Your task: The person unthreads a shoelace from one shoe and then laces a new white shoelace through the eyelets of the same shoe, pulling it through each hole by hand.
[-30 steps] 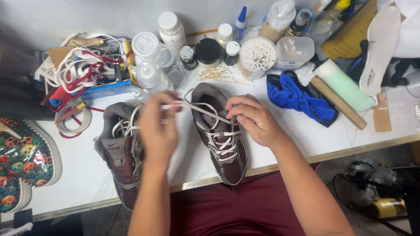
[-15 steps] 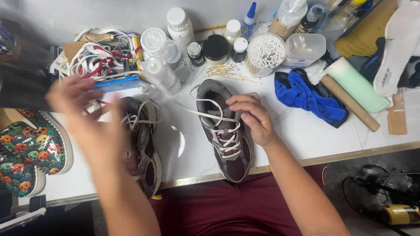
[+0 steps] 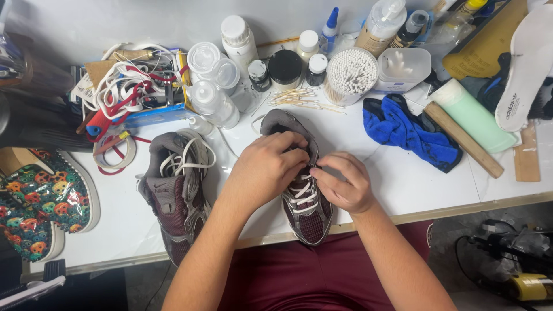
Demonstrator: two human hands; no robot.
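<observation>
shoe in hand: i see a maroon and grey sneaker [image 3: 302, 201] lying near the front edge of the white table [image 3: 403, 184], toe pointing toward me and hanging a little over the edge, heel toward the far side.
laces: its white laces [image 3: 300, 193] cross the tongue in loose rungs; the upper rungs are hidden under the hands.
left hand: my left hand [image 3: 265, 170] lies curled over the far, heel end of the shoe, fingers pinching at the lace by the collar.
right hand: my right hand [image 3: 343, 183] sits just right of the tongue, fingertips pinched on a lace, touching the left hand's fingers.
second shoe: the matching sneaker [image 3: 175, 193] lies to the left, untouched, its laces slack and heaped on top.
around: blue cloth [image 3: 406, 129] to the right; tub of cotton swabs [image 3: 350, 75] and white bottles [image 3: 216, 86] on the far side.
change: half a second ago the left hand was out over the left shoe, blurred; now it is back on the middle shoe. the right hand has stayed on the laces.
</observation>
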